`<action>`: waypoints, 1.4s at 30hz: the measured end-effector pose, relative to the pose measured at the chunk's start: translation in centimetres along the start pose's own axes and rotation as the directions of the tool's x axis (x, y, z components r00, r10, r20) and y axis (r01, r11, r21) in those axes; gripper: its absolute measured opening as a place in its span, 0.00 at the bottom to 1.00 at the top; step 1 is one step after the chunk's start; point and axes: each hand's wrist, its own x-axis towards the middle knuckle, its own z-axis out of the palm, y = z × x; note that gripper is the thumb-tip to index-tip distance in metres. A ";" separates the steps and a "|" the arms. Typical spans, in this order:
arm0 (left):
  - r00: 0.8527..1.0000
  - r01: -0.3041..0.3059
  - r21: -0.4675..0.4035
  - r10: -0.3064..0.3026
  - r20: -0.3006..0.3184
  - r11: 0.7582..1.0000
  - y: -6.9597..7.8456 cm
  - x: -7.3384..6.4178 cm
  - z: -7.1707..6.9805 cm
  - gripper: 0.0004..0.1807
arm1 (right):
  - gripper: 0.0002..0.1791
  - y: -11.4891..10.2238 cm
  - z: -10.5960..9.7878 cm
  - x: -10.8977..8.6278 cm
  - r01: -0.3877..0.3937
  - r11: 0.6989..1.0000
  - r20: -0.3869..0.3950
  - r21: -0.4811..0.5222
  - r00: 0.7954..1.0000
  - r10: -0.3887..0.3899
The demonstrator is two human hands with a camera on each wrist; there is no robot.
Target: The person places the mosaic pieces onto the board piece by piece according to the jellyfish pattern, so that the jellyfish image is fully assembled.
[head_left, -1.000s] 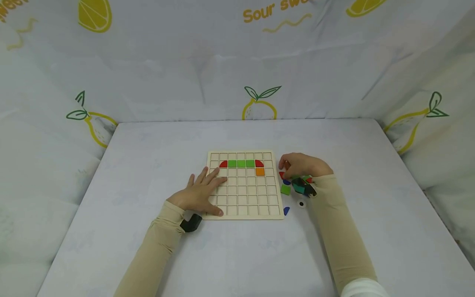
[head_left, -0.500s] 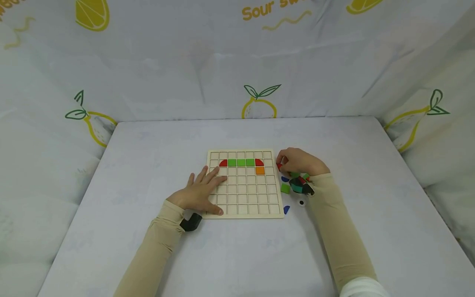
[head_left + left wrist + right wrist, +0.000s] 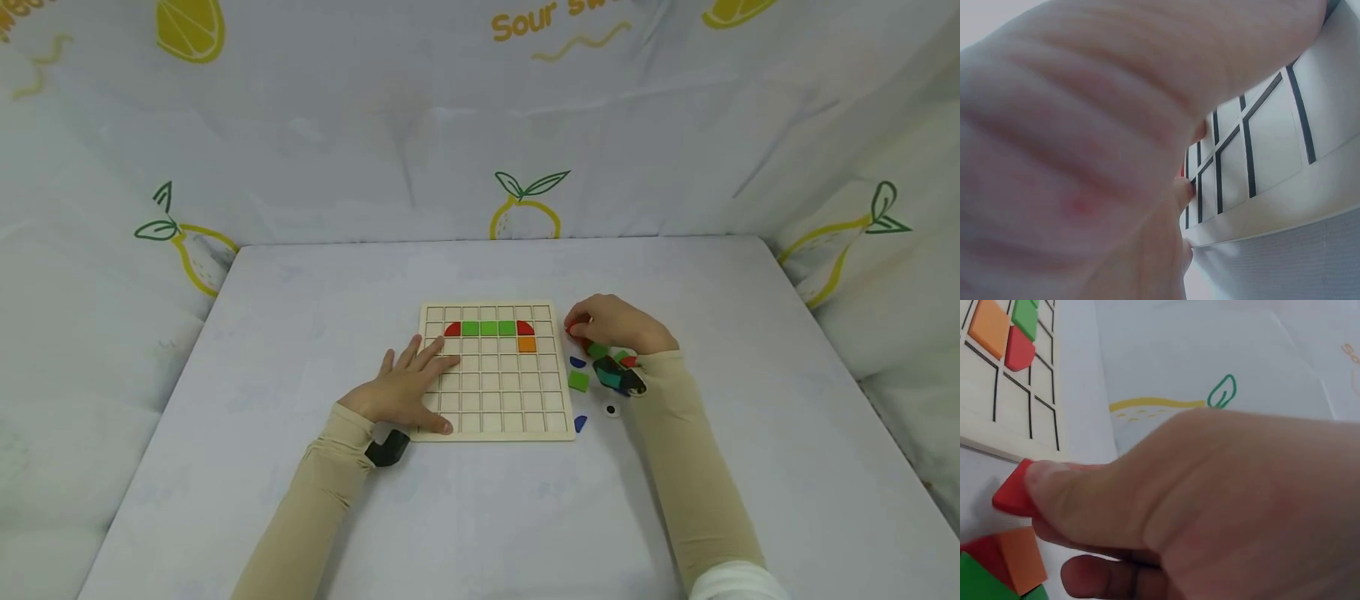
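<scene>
My left hand [image 3: 405, 392] lies spread on the left side of a pale wooden grid board [image 3: 491, 427]; its wrist view shows mostly skin and some grid cells. Just off the board's right edge, my right hand [image 3: 618, 323] pinches a red block [image 3: 1013, 490] between thumb and fingers. On the board, a row of green squares [image 3: 488, 328] runs between two red round-cornered blocks, the left [image 3: 453, 330] and the right [image 3: 525, 327]. An orange square [image 3: 527, 343] sits below the right red one.
Loose blocks lie right of the board: a green square [image 3: 578, 381], a blue piece [image 3: 577, 362], another blue piece [image 3: 581, 424] and a white disc [image 3: 612, 410] with a black centre. Orange [image 3: 1021, 559] and green [image 3: 982, 581] blocks lie below my right hand, partly cut off.
My right hand has moved slightly away from me, taking the red block from beside the blue piece; over the last half second it shifted a little right. My left hand stays put.
</scene>
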 end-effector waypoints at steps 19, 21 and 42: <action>1.000 0.008 0.003 -0.008 -0.004 1.000 0.1 0.0 -0.1 0.58 | 0.09 -2.0 0.1 -0.2 0.137 0.986 -0.021 0.090 0.990 -0.136; 1.000 0.009 0.005 -0.009 -0.001 1.000 0.1 0.0 -0.1 0.58 | 0.10 -2.2 0.3 -0.1 0.132 0.986 -0.008 0.097 0.991 -0.132; 1.000 0.010 0.005 -0.010 0.006 1.000 0.0 0.1 0.2 0.58 | 0.10 -2.7 2.2 1.2 0.159 0.987 0.086 0.016 0.983 -0.159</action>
